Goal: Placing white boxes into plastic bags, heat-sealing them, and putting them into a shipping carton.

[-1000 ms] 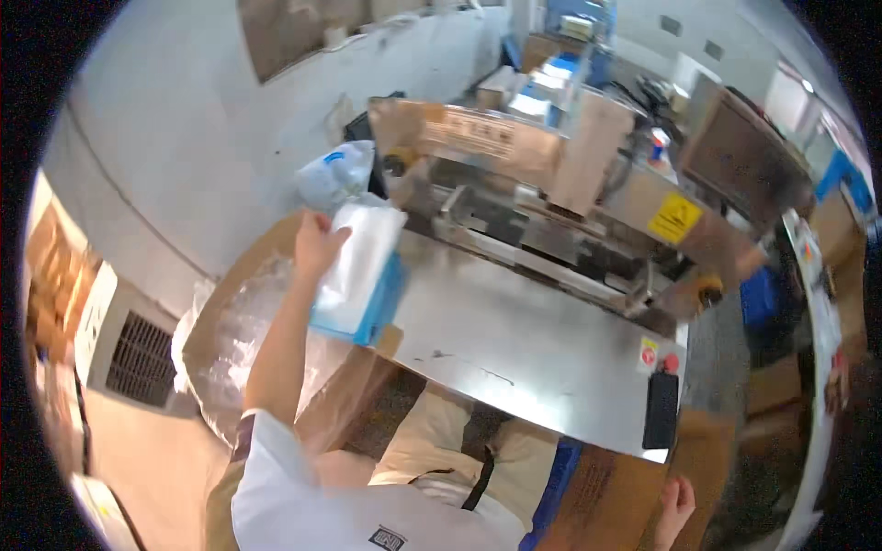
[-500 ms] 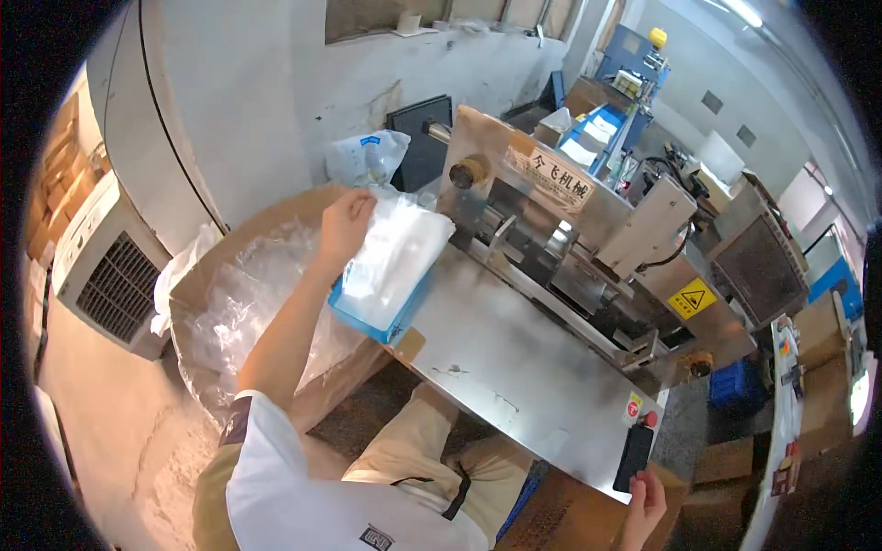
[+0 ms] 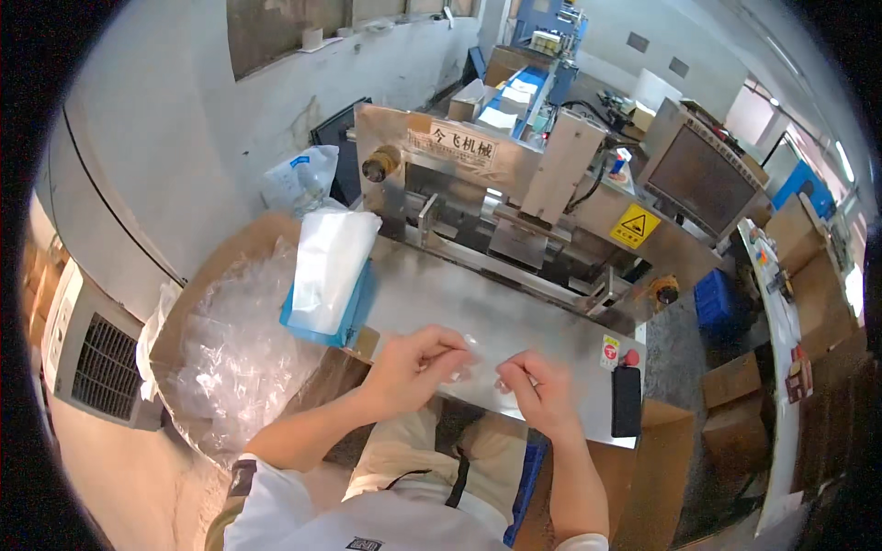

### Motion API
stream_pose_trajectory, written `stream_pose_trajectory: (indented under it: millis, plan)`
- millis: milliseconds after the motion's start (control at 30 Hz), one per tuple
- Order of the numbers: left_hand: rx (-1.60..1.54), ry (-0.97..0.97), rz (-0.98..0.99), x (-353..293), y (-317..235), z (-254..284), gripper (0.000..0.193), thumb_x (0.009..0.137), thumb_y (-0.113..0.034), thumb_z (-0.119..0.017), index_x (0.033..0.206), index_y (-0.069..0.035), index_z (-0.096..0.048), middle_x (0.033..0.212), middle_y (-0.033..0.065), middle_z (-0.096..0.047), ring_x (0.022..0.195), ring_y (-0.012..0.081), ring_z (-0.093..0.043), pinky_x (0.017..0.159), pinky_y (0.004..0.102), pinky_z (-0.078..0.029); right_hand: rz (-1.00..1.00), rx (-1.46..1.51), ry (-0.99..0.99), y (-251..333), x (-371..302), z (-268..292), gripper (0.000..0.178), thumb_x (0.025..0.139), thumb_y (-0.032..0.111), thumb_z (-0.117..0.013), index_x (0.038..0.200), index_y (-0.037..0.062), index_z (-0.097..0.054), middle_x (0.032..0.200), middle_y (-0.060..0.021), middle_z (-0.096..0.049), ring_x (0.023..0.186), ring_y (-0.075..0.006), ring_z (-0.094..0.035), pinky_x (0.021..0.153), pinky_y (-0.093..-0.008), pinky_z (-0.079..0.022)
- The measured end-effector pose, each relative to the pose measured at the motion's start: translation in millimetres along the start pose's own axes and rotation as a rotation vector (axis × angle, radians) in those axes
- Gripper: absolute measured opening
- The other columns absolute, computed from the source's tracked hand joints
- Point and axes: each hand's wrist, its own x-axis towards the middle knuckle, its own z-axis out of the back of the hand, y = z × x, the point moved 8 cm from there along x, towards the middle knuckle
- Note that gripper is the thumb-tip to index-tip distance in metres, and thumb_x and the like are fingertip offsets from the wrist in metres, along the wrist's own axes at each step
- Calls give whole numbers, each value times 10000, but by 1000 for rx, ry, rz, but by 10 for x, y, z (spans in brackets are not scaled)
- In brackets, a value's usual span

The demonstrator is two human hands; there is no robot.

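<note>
Over the front of the steel worktable point(image 3: 423, 303), my left hand point(image 3: 418, 365) and my right hand point(image 3: 540, 390) face each other, a small gap apart, fingers pinched. Between the fingertips shows a thin clear plastic bag point(image 3: 473, 344), so transparent that its outline is hard to make out. To the left, a blue open tray point(image 3: 303, 329) at the table's corner holds a stack of clear, whitish plastic bags point(image 3: 333, 266). A black phone-like slab point(image 3: 627, 402) lies at the table's right end, beside a red button point(image 3: 631, 356).
Behind the table stands a metal machine point(image 3: 551, 174) with a yellow warning label point(image 3: 635, 226). A large carton point(image 3: 188, 312) of crumpled clear plastic is at left, near an air cooler point(image 3: 101, 349). Cardboard boxes point(image 3: 735, 404) and a blue crate point(image 3: 718, 303) stand at right.
My left hand has left the bag stack and come down to the middle front. My right hand has moved left from the black slab. Both now meet over the table; the view has shifted.
</note>
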Motion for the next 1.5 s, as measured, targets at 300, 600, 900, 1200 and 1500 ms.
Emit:
stream_pose_trajectory:
  millis: [300, 600, 900, 1200, 1500]
  plan:
    - [-33, -155, 359, -172, 906, -87, 267, 920, -132, -703, 1154, -27, -627, 1045, 122, -727, 847, 160, -700, 718, 302, -581, 442, -296, -261, 240, -283, 58, 131, 754, 22, -792, 844, 24, -698, 938, -116, -694, 868, -277, -678, 731, -356, -539]
    - [660, 517, -326, 195, 232, -598, 276, 880, -216, -679, 1130, -98, -685, 983, 129, -712, 892, 345, -673, 779, 437, -535, 316, -363, -102, -14, -344, 12, 155, 744, 76, -807, 817, 30, -679, 920, -115, -691, 885, -304, -666, 760, -392, -539]
    - [428, 764, 106, 71, 636, -468, 216, 976, -278, -582, 1016, -78, -656, 836, 148, -700, 800, 361, -666, 715, 452, -499, 304, -13, 218, 19, -515, -79, 126, 794, 128, -782, 824, 55, -684, 952, -68, -712, 1004, -319, -646, 949, -462, -502]
    - [439, 950, 176, -16, 427, -301, 218, 1019, -226, -576, 1109, -32, -619, 997, 152, -715, 823, 310, -688, 731, 395, -521, 164, 360, 467, 17, -503, -61, 102, 883, 151, -682, 954, 78, -672, 922, -71, -701, 1028, -296, -641, 1066, -499, -414]
    - [582, 1155, 306, -283, 317, -169, 279, 1038, -301, -504, 1096, -42, -589, 1001, 206, -656, 946, 383, -633, 798, 456, -496, 190, -16, 439, -279, -651, -83, 82, 833, 140, -768, 832, 73, -721, 909, -69, -690, 941, -234, -658, 1037, -443, -432]
